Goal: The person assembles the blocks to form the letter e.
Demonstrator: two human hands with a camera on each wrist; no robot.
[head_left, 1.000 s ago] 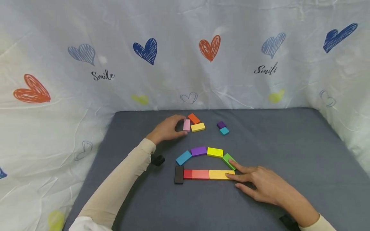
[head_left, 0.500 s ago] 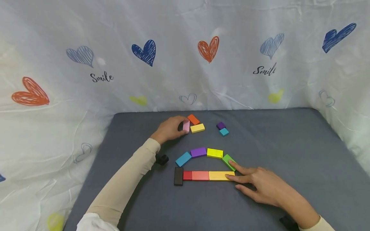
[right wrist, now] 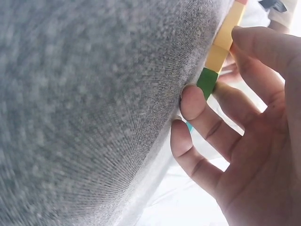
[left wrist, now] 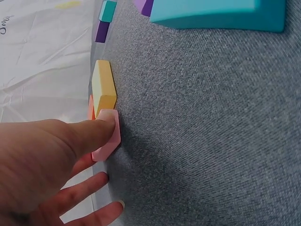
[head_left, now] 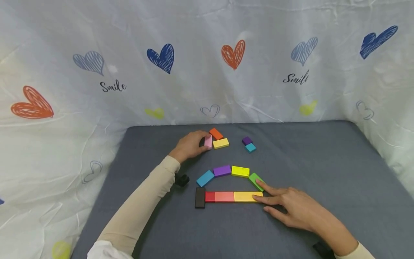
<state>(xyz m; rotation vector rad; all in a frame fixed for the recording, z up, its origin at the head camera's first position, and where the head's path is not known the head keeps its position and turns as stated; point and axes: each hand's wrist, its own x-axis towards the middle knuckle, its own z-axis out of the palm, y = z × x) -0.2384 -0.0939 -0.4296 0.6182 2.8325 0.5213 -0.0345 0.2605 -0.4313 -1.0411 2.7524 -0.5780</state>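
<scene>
At the far left of the table my left hand pinches a pink block between thumb and fingers. In the left wrist view the thumb lies along this pink block. Close beside it are an orange block and a pale yellow block. My right hand rests with extended fingers at the right end of the block shape. One fingertip touches a green block, another the long yellow-orange block.
A blue block, a purple block and a yellow block continue the arc. Below lie a black block, a red block and a salmon block. Small dark purple and teal blocks sit farther back.
My left hand has moved slightly right and its fingers have closed onto the pink block, which now leans a little. The right hand stays where it was.
</scene>
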